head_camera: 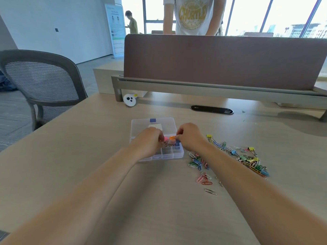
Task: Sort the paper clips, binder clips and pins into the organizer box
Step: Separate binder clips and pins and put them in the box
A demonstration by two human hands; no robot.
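The box (pixel 160 157), clear plastic with small compartments, sits mid-desk (pixel 85 156) with its lid (pixel 141 124) laid open toward the far edge. Both hands are over its middle compartments. The left hand (pixel 150 140) has its fingers curled down beside a pink piece (pixel 166 138). The right hand (pixel 190 137) has curled fingers too, the tips drawn together at an orange piece (pixel 172 138). I cannot tell whether either hand actually holds something. A few small coloured bits lie in the compartment between the fingertips, too blurred to name.

Right of the box, paper clips (pixel 196 163) lie scattered on the desk, some just beside its right wall. Farther right they mix with binder clips (pixel 255 159). More paper clips lie nearer the front edge.

At the far edge stand a brown divider (pixel 221 62), a cable slot (pixel 211 109) and a small white round object (pixel 130 100). A mesh chair (pixel 42 82) stands off the left edge.
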